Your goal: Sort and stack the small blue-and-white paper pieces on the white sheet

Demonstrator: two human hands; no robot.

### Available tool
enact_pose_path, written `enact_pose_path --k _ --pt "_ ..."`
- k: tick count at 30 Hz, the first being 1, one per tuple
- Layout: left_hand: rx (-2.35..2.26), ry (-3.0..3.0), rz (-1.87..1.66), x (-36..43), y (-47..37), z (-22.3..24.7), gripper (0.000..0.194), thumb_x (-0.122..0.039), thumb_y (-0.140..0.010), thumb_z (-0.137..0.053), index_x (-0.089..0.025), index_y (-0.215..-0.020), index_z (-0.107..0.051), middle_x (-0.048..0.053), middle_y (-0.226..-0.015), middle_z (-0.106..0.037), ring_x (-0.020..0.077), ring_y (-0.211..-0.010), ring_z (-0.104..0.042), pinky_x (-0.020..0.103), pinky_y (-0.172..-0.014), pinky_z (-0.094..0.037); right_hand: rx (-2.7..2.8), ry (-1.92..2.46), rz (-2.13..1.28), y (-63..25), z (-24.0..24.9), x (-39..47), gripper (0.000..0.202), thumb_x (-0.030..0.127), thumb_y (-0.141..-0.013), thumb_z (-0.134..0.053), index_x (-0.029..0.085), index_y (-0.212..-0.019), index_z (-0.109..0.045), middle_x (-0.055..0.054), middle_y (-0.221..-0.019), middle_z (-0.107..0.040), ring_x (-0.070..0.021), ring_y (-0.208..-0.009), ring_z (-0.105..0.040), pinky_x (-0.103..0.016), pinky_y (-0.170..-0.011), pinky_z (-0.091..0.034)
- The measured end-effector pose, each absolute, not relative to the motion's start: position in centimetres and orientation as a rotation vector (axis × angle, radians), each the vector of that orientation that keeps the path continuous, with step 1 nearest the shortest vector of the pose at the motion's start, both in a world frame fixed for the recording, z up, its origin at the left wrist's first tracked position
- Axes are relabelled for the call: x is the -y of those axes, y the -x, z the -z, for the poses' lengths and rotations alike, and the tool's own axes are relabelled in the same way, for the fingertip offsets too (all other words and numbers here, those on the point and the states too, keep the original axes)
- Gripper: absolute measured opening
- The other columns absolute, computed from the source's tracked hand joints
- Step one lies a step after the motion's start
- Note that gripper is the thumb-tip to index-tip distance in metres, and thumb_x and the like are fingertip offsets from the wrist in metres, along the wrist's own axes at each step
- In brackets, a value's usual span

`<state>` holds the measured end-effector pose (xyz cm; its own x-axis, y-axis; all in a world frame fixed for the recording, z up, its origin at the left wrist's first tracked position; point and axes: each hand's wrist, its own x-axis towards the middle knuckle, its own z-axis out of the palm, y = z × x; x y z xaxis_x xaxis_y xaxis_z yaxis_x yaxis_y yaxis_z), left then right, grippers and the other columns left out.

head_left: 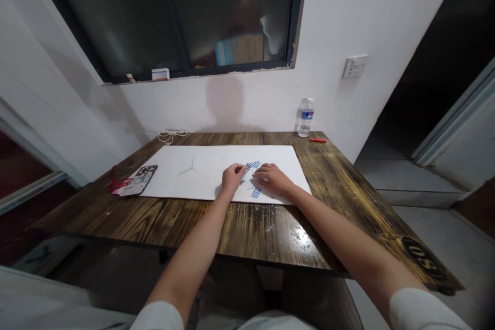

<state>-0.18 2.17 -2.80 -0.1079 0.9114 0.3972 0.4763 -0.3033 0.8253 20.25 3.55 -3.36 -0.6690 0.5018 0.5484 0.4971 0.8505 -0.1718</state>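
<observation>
A white board lies flat on the wooden table. On its right part is a cluster of small blue-edged rectangular pieces, and one more group of blue-edged pieces lies nearer the front edge. My left hand is closed, thumb and fingertips pinched at the left end of the cluster; what sits between them is too small to make out. My right hand rests over the board right of the cluster, palm down, its bent fingers somewhat apart, with nothing seen in them. Its fingertips partly cover the pieces.
Thin dark strands form a branching shape on the board's left half. A patterned phone-like object and red cords lie at the left edge. Toward the wall are a white cable, a water bottle and a red pen.
</observation>
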Motion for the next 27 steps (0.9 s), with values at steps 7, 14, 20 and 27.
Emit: enact_pose_path --k 7,14,20,27 --pt "-1.478 -1.516 -1.458 -3.1 0.5 3.7 0.030 -0.045 -0.071 -0.067 -0.017 -0.079 -0.070 0.001 -0.067 -0.065 0.0122 -0.060 -0.056 0.021 -0.055 -0.043 2.474 0.673 -0.056 -18.9 2.8 -2.6 0.025 0.038 -0.085 -0.065 0.024 -0.104 -0.073 -0.008 -0.096 -0.071 -0.0211 -0.094 -0.058 -0.033 -0.079 -0.038" --pt "-1.387 -1.332 -1.436 -2.8 0.1 3.3 0.030 -0.044 -0.068 -0.067 -0.016 -0.077 -0.066 -0.001 -0.057 -0.060 0.0078 -0.048 -0.049 0.018 -0.046 -0.037 2.559 0.720 -0.004 -17.8 2.9 -2.4 0.019 0.028 -0.085 -0.065 0.023 -0.101 -0.073 -0.007 -0.085 -0.070 -0.0195 -0.086 -0.058 -0.029 -0.072 -0.036" --pt "-1.414 -1.300 -1.392 -2.4 -0.2 2.7 0.031 -0.044 -0.067 -0.068 -0.016 -0.079 -0.064 0.001 -0.060 -0.062 0.0074 -0.046 -0.049 0.017 -0.042 -0.035 2.637 0.704 0.129 -17.2 2.3 -1.6 0.017 0.025 -0.090 -0.058 0.018 -0.089 -0.074 -0.008 -0.078 -0.069 -0.0193 -0.079 -0.057 -0.031 -0.074 -0.034" --pt "-1.424 -1.300 -1.398 -2.2 -0.2 2.6 0.033 -0.046 -0.067 -0.066 -0.016 -0.079 -0.063 0.001 -0.062 -0.062 0.0076 -0.048 -0.049 0.016 -0.041 -0.034 2.574 0.745 0.077 -17.5 2.7 -1.6 0.014 0.018 -0.087 -0.059 0.017 -0.090 -0.072 -0.007 -0.080 -0.070 -0.0191 -0.080 -0.058 -0.031 -0.074 -0.035"
